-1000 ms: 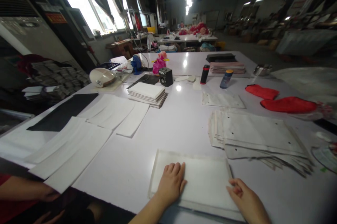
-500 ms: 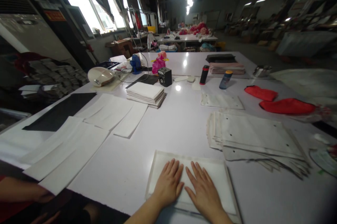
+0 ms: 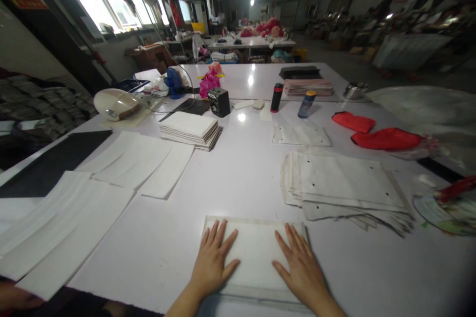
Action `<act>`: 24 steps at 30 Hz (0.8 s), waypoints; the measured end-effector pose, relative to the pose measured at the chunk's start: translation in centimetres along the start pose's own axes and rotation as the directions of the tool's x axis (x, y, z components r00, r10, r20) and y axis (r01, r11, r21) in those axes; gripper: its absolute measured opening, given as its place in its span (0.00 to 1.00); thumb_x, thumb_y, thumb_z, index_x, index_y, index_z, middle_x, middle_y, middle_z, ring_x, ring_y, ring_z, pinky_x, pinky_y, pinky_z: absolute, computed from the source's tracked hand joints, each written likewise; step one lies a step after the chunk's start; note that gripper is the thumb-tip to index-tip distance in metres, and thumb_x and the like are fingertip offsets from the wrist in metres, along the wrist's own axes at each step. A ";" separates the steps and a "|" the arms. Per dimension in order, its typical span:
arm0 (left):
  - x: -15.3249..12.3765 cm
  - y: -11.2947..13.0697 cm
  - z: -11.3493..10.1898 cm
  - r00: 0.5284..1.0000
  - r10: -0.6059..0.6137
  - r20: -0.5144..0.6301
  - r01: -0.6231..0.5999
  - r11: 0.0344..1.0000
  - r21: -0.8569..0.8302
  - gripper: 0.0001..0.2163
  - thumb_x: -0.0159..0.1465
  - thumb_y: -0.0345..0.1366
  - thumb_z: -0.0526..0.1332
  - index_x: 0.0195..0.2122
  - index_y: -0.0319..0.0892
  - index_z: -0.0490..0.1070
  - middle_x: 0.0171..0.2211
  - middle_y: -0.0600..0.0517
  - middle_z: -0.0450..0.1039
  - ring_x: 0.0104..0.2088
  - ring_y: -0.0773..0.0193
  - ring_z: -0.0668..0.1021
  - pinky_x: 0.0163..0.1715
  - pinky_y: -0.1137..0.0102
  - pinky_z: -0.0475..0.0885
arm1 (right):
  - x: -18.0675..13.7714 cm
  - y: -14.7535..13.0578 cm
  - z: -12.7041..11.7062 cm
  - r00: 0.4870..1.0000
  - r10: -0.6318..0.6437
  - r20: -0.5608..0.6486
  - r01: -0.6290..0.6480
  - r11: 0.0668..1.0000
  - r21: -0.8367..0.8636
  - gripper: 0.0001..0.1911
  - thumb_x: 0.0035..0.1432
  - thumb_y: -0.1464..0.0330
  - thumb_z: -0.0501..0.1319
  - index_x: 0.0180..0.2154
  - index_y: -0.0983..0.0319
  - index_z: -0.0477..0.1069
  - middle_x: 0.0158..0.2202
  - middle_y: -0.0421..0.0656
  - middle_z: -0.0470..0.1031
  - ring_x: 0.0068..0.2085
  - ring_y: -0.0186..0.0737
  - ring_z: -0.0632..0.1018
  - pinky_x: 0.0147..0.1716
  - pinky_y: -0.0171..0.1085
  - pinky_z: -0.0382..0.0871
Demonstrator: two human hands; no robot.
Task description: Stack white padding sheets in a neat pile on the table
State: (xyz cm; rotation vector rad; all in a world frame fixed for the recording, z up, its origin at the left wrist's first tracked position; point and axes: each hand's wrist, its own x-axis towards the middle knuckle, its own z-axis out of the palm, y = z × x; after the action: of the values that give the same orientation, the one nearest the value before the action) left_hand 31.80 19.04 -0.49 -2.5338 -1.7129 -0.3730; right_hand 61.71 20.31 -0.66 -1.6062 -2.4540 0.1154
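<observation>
Your left hand (image 3: 212,263) and right hand (image 3: 301,266) lie flat, fingers spread, palms down on the clear bag (image 3: 256,252) with its white pad inside, gripping nothing, and the bag sits at the near edge of the white table (image 3: 238,173). Just beyond the bag to the right lies the fanned pile of empty bags (image 3: 342,185), and beyond it to the left the loose white sheets (image 3: 141,163). Farther from the bag are the stack of white pads (image 3: 190,128), the red pieces (image 3: 375,133), and the black box (image 3: 219,101).
</observation>
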 end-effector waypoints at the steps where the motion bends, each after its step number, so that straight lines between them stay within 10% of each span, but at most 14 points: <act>1: 0.0 0.0 0.1 1.000 -0.001 0.003 0.001 1.000 -0.001 0.31 0.62 0.50 0.55 0.65 0.54 0.46 0.69 0.47 0.37 0.66 0.44 0.49 0.59 0.47 0.54 | 0.0 0.0 0.0 1.000 0.001 0.003 -0.001 1.000 0.006 0.34 0.61 0.52 0.53 0.64 0.56 0.50 0.67 0.48 0.34 0.65 0.51 0.43 0.61 0.54 0.49; 11: -1.0 -2.2 -2.2 0.966 -0.243 -0.086 0.201 0.921 -0.333 0.29 0.65 0.41 0.52 0.66 0.51 0.43 0.68 0.47 0.43 0.67 0.52 0.50 0.62 0.51 0.56 | 1.5 2.8 -3.7 1.000 0.013 -0.006 -0.013 0.998 0.055 0.24 0.64 0.54 0.51 0.57 0.56 0.65 0.64 0.45 0.53 0.63 0.47 0.56 0.59 0.48 0.55; 14: -2.1 -3.6 -1.7 0.842 -0.536 -0.060 0.449 0.758 -0.473 0.30 0.62 0.45 0.54 0.64 0.42 0.49 0.65 0.40 0.51 0.64 0.49 0.57 0.61 0.50 0.56 | 4.7 7.7 -5.9 0.979 0.116 -0.167 -0.127 0.990 -0.059 0.20 0.66 0.60 0.47 0.49 0.60 0.72 0.52 0.47 0.69 0.52 0.44 0.68 0.53 0.41 0.62; 19: -3.9 -3.3 -0.7 0.584 -0.724 0.367 0.734 0.277 -0.620 0.35 0.56 0.43 0.60 0.61 0.31 0.51 0.60 0.33 0.61 0.59 0.49 0.67 0.57 0.56 0.65 | 9.6 15.0 -7.1 0.945 0.240 -0.222 -0.280 0.945 -0.171 0.20 0.58 0.65 0.57 0.50 0.67 0.70 0.41 0.54 0.71 0.42 0.55 0.69 0.40 0.47 0.63; 24: -3.9 -1.0 -1.5 0.656 -0.659 0.368 0.638 0.224 -0.737 0.27 0.55 0.39 0.59 0.56 0.34 0.61 0.52 0.40 0.72 0.51 0.53 0.75 0.53 0.61 0.68 | 11.0 17.3 -6.1 0.975 0.170 -0.144 -0.196 0.963 -0.186 0.10 0.58 0.65 0.59 0.40 0.61 0.75 0.36 0.47 0.73 0.39 0.51 0.70 0.34 0.44 0.57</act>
State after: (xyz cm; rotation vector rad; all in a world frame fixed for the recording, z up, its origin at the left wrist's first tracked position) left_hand 29.24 15.58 0.00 -1.8443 -3.1175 -1.6255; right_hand 74.31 37.03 3.66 -1.8596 -2.2784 -0.2064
